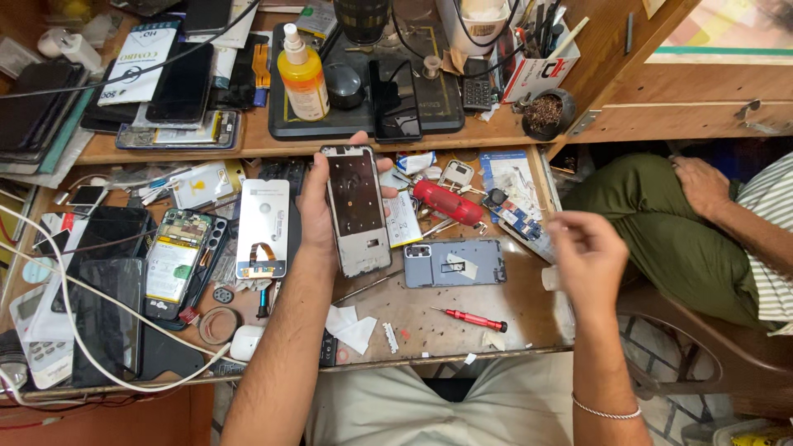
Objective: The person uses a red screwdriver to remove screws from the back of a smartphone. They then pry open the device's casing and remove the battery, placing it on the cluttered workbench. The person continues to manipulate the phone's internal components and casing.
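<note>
While the left hand (318, 206) wraps its fingers around a phone frame (357, 211) and holds it up over the middle of the surface (429, 318), the right hand (588, 252) hangs in the air at 3 o'clock from the frame, blurry, holding nothing, with its fingers loosely curled. A grey phone back cover (454, 263) lies flat at about 4 o'clock from the frame, a red screwdriver (471, 318) lies at 5 o'clock, and an open phone with a battery (178, 260) lies at 9 o'clock. A yellow spray bottle (302, 76) stands at 12 o'clock, and another person's hand (702, 183) rests on a green knee far off at 3 o'clock.
</note>
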